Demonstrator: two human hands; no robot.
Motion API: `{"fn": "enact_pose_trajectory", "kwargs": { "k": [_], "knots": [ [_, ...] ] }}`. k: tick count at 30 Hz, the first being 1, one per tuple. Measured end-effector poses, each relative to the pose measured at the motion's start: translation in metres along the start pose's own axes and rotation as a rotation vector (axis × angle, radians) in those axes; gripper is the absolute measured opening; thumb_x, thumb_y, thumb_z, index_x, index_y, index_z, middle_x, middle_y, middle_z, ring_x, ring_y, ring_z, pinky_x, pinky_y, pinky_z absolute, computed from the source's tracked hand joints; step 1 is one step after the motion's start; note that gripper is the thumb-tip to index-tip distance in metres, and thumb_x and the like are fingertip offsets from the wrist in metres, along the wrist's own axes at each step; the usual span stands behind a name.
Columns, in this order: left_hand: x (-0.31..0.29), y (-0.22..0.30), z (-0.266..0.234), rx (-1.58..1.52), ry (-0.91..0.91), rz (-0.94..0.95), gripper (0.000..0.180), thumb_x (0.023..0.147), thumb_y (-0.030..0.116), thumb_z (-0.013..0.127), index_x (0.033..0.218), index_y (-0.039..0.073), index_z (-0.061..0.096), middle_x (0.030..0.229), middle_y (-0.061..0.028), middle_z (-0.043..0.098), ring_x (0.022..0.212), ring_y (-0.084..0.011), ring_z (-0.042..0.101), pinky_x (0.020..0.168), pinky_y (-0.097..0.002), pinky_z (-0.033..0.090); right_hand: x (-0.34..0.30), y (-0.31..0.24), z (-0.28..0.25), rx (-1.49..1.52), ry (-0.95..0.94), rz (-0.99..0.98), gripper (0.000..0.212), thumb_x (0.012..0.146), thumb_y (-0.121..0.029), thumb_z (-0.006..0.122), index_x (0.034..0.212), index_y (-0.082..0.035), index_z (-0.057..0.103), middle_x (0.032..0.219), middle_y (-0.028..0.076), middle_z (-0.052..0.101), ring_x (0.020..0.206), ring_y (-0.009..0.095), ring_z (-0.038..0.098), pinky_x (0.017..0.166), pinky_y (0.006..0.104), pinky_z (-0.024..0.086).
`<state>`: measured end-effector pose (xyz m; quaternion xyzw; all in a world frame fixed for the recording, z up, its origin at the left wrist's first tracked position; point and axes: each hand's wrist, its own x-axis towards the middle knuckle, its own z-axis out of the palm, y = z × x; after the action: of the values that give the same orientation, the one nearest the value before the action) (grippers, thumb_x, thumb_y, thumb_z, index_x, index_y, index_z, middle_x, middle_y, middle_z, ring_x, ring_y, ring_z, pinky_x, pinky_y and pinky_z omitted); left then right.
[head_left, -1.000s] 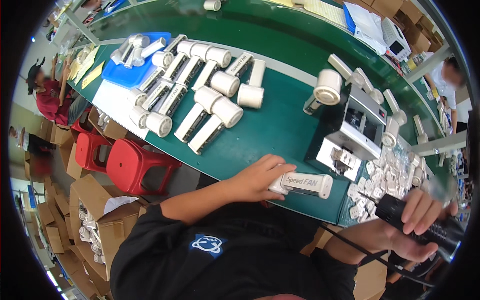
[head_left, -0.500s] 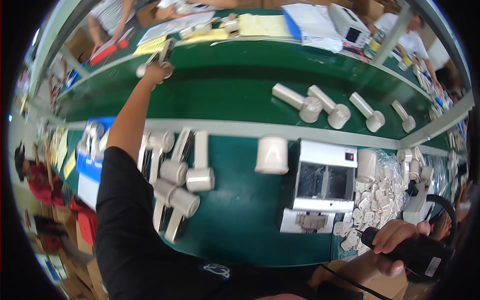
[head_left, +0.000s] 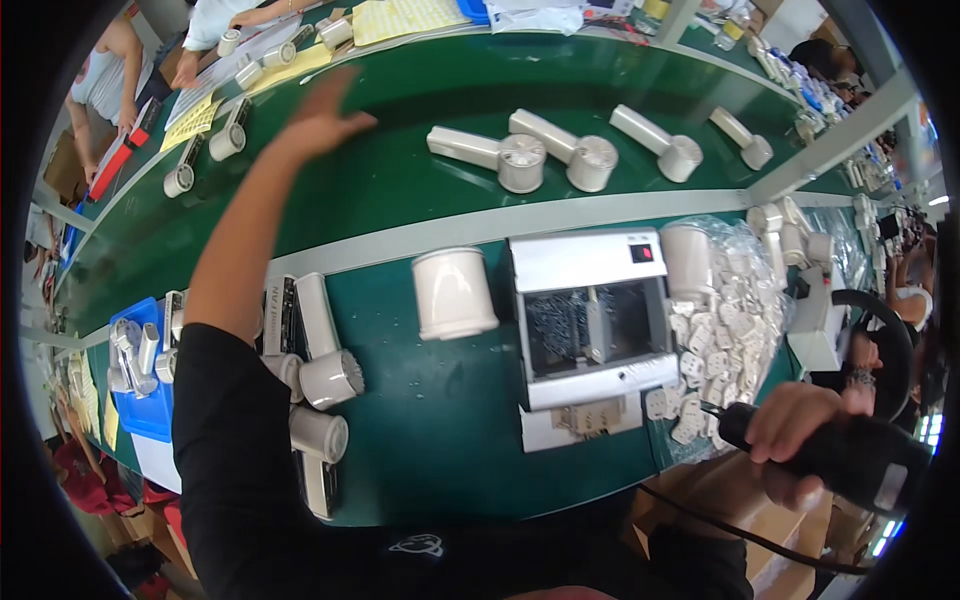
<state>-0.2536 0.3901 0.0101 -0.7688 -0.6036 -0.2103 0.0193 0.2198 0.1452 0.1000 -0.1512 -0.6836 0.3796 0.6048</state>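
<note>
My left hand [head_left: 318, 122] reaches out over the green conveyor belt [head_left: 390, 200], fingers spread and blurred, holding nothing. Beyond it on the belt lie two white handheld fans, a nearer one [head_left: 181, 176] and a farther one [head_left: 229, 138]. At the lower right my right hand [head_left: 800, 435] is wrapped round a black electric screwdriver [head_left: 850, 455], its bit pointing left towards small white plastic plates [head_left: 725, 345]. Several more white fans [head_left: 332, 380] lie on the green bench beside my left arm, which partly covers them.
A white-and-black screw feeder [head_left: 590, 325] stands mid-bench beside a white cup [head_left: 453, 292]. Several fans [head_left: 520, 163] lie on the belt farther right. A blue tray [head_left: 143, 400] sits at the left. A grey rail [head_left: 400, 237] divides bench and belt; people work across it.
The view has shifted. My left hand has let go of the fan it held, which now lies on the belt, and its fingers have spread. My right hand still grips the screwdriver.
</note>
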Motion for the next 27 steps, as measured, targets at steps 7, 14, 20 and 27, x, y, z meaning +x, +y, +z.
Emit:
{"fn": "enact_pose_trajectory", "kwargs": {
  "k": [7,14,20,27],
  "knots": [
    [0.008,0.051,0.038,-0.089,-0.271,0.208,0.039,0.068,0.029,0.073,0.093,0.002,0.060,0.101,-0.0161,0.056,0.098,-0.0313,0.053,0.087,-0.0380,0.042,-0.003,-0.011,0.040,0.150,0.258,0.221,0.078,0.061,-0.021,0.078,0.123,0.002,0.036,0.066,0.011,0.057,0.059,0.022,0.057,0.058,0.0326,0.049],
    [-0.080,0.104,-0.107,-0.389,0.245,-0.108,0.040,0.069,0.023,0.072,0.101,0.004,0.057,0.089,-0.0068,0.061,0.080,-0.0145,0.058,0.072,-0.0276,0.046,0.003,0.009,0.022,0.127,0.165,0.135,0.096,0.073,-0.057,0.062,0.136,0.001,0.018,0.116,0.026,0.049,0.098,0.029,0.056,0.087,0.0369,0.043],
    [-0.200,0.184,-0.170,-0.662,0.603,-0.072,0.039,0.075,0.016,0.068,0.109,0.002,0.057,0.096,-0.0053,0.059,0.087,-0.0103,0.056,0.078,-0.0236,0.043,-0.084,0.049,-0.038,-0.967,-0.470,0.588,0.037,0.069,-0.010,0.069,0.105,-0.007,0.060,0.093,0.013,0.052,0.086,0.028,0.053,0.077,0.0347,0.044],
    [-0.327,0.298,-0.068,-1.083,0.499,-0.250,0.033,0.073,-0.004,0.063,0.103,0.003,0.051,0.084,-0.0079,0.058,0.077,-0.0139,0.057,0.071,-0.0272,0.048,-0.094,0.060,-0.024,-0.793,-0.314,0.543,0.019,0.065,-0.001,0.067,0.081,-0.001,0.058,0.086,0.010,0.053,0.086,0.027,0.051,0.077,0.0324,0.041]
  ]
}}
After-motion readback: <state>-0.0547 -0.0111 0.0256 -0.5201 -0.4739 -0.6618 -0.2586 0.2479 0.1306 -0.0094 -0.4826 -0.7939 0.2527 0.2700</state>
